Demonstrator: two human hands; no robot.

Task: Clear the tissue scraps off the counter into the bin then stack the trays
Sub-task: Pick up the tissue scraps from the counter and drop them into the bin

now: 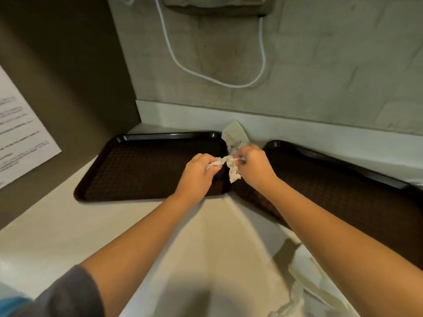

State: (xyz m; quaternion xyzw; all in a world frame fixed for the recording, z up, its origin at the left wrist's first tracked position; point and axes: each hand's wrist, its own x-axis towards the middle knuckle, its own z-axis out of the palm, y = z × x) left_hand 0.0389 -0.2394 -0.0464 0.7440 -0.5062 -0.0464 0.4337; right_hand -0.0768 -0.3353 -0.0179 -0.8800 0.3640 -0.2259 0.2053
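Note:
Two dark brown trays lie on the pale counter [114,225]: the left tray [142,165] flat against the back corner, the right tray [343,202] angled beside it. Over the gap between them, my left hand [199,170] and my right hand [254,165] both pinch crumpled white tissue scraps [231,165]. A larger tissue piece [235,133] rises behind my right hand toward the wall. More crumpled tissue or paper [306,277] lies near the counter's front right, partly hidden by my right forearm.
A brown side wall with a printed notice [23,133] closes the left. The tiled back wall carries a white cable [219,81] looping under a wall-mounted unit [215,5]. No bin is in view.

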